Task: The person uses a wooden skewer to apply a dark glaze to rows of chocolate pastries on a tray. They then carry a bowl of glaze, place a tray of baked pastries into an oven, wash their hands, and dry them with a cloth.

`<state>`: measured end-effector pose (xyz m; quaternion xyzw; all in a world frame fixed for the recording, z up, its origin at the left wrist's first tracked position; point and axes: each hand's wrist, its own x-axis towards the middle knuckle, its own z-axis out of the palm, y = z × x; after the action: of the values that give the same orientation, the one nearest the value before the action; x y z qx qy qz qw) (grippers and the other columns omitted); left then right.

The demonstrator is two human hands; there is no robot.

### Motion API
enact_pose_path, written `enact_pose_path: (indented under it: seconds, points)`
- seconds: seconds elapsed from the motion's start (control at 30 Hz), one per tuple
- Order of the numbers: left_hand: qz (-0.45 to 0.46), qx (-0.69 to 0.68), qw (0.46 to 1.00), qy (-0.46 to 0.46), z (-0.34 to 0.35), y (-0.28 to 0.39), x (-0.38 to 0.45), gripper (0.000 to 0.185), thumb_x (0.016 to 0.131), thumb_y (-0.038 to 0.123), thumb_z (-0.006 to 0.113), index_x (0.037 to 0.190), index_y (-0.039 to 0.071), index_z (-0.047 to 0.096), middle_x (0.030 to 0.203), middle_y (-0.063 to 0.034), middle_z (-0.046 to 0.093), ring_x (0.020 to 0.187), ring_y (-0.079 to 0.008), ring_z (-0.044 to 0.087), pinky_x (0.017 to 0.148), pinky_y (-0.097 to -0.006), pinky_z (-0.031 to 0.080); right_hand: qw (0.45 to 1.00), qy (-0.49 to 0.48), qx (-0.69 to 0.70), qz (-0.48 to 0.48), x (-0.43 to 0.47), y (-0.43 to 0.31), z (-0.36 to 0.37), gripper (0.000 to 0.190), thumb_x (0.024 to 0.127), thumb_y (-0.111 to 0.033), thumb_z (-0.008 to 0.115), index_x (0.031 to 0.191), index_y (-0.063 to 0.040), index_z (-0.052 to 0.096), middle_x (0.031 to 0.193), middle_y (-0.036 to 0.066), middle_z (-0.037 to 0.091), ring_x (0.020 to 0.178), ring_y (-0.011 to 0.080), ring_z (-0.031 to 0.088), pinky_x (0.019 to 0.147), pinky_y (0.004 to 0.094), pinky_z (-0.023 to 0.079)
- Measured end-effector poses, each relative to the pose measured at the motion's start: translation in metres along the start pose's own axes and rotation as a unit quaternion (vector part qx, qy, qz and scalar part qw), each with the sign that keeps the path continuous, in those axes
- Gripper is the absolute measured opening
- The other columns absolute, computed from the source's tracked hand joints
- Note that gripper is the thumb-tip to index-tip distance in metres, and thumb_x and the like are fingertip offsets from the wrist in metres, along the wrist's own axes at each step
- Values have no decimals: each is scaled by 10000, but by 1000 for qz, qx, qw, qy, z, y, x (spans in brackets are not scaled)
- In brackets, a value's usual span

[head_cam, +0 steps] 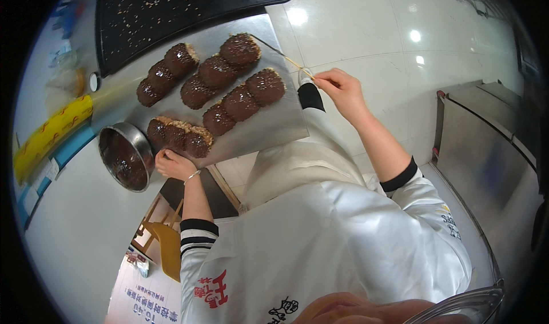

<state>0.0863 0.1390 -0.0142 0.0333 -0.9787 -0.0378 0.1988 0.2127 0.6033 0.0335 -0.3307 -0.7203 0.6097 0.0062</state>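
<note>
My right hand (342, 93) pinches a thin wooden stick (293, 61) whose far part is coated dark. The tip of the stick reaches the far end of a chocolate-coated, three-lobed bread (223, 71). Three similar pieces lie around it on a flat metal tray (274, 122): one at the left (161, 76), one at the right (244, 102) and a smaller one (182, 136) nearest me. Beside that near piece, my left hand (176, 165) is at the tray's near edge with fingers curled; its grip is hidden. A steel bowl (128, 156) of dark chocolate coating stands left of it.
A black baking tray (188, 11) scattered with pale crumbs lies beyond the metal tray. At the left are a yellow printed roll (51, 137) and a small round lid (94, 82). A stainless steel cabinet (480, 139) stands at the right, a yellow chair (166, 249) below the table.
</note>
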Motion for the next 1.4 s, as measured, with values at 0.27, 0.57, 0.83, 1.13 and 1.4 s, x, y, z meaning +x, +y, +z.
enact_pose_path:
  seconds: [0.27, 0.57, 0.83, 1.13, 1.4]
  points:
    - [-8, 18, 1000, -7, -3, 6, 4, 263, 966, 270, 492, 1049, 42, 594, 1125, -98, 583, 1077, -320, 499, 915, -473, 360, 998, -28, -62, 2, 12, -2, 9, 136, 864, -201, 705, 924, -90, 754, 833, 20, 675, 712, 128, 563, 657, 263, 458]
    - [12, 3, 1000, 4, -3, 2, 4, 265, 965, 273, 501, 1052, 41, 594, 1123, -105, 580, 1079, -320, 500, 917, -477, 365, 997, -34, -57, -25, 4, -14, 3, 110, 863, -173, 703, 917, -91, 752, 829, 16, 669, 701, 125, 551, 636, 263, 447]
    - [8, -8, 1000, 3, -1, 0, 3, 257, 964, 273, 491, 1042, 50, 593, 1125, -98, 579, 1075, -315, 496, 920, -471, 359, 998, -34, -42, -15, -1, 14, -14, 134, 869, -196, 701, 927, -88, 753, 841, 14, 671, 708, 112, 551, 648, 260, 449]
    - [-5, 6, 1000, 3, -1, 3, 2, 257, 966, 270, 486, 1048, 52, 595, 1131, -102, 575, 1093, -316, 481, 929, -477, 353, 997, -47, -54, 21, 16, 5, 2, 134, 860, -176, 709, 932, -71, 752, 852, 11, 673, 728, 117, 561, 667, 256, 449]
    - [19, 9, 1000, 11, 0, 1, 3, 255, 966, 266, 488, 1045, 49, 596, 1124, -97, 579, 1082, -316, 489, 917, -470, 356, 999, -47, -27, 6, 2, 5, -4, 127, 869, -160, 703, 942, -66, 748, 867, 18, 674, 757, 116, 587, 673, 262, 460]
